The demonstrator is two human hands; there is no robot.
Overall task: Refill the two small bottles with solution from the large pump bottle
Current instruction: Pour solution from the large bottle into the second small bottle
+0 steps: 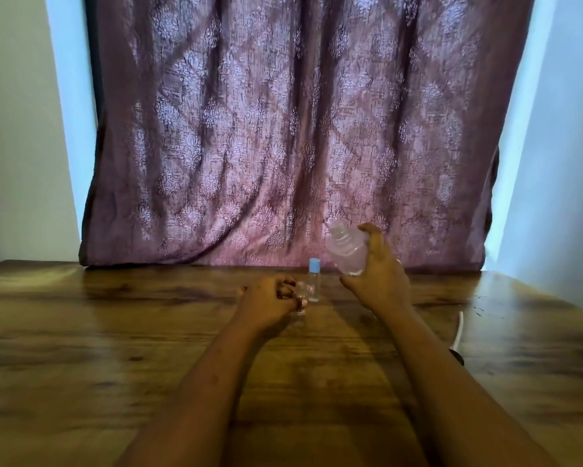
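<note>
This looks like a room in a home. A wooden table [148,348] with a dark, worn-looking grain stands against a window or opening covered by a mauve curtain [283,129] with a damask pattern, daylight glowing through the cloth. Plain pale blue walls [559,146] flank it on both sides. A white cable [459,328] lies at the table's right edge. Nothing here suggests lab, shop or workshop fittings
</note>
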